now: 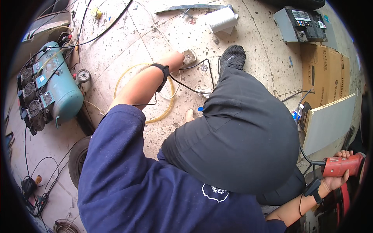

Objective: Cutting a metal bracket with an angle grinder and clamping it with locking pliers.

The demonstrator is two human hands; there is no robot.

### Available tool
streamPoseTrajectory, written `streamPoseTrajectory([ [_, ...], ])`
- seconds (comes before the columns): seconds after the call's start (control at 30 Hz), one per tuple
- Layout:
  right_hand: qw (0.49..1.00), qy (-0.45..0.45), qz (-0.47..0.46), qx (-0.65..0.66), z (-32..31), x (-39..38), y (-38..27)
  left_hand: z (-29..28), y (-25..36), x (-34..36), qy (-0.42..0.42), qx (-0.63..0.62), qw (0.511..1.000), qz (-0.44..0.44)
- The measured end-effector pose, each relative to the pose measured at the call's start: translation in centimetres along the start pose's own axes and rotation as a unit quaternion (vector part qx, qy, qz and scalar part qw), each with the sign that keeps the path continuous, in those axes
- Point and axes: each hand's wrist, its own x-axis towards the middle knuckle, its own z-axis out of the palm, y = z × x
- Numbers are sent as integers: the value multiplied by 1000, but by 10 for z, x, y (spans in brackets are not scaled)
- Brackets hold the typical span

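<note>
Right hand (335, 181) clasping the red tool (337, 166), I'm likely supporting its weight, while my left hand (176, 58) is sitting beside the socket block (189, 56), its grip I can't tell.

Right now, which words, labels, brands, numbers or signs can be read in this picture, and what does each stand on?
I copy no wording; the marks stand here:
Cardboard box: dark print, partly legible, not quoted.
Black-and-grey battery: printing, too small to read.
Teal compressor: printing, too small to read.
Round gauge: dial marks, too small.
Navy shirt: white emblem, no readable words.
Red power tool: pale marking, too blurred.
</note>
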Motion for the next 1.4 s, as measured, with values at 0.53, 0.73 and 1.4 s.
streamPoseTrajectory([
  [0.53,999,-23,6,25,2,0,-10,-4,47,-14,18,89,996,3],
  [0.73,1000,2,0,24,17,6,-1,10,41,-12,44,66,997,2],
  [1.4,985,-21,-20,172,115,99,34,-327,213,-85,208,-203,902,319],
])
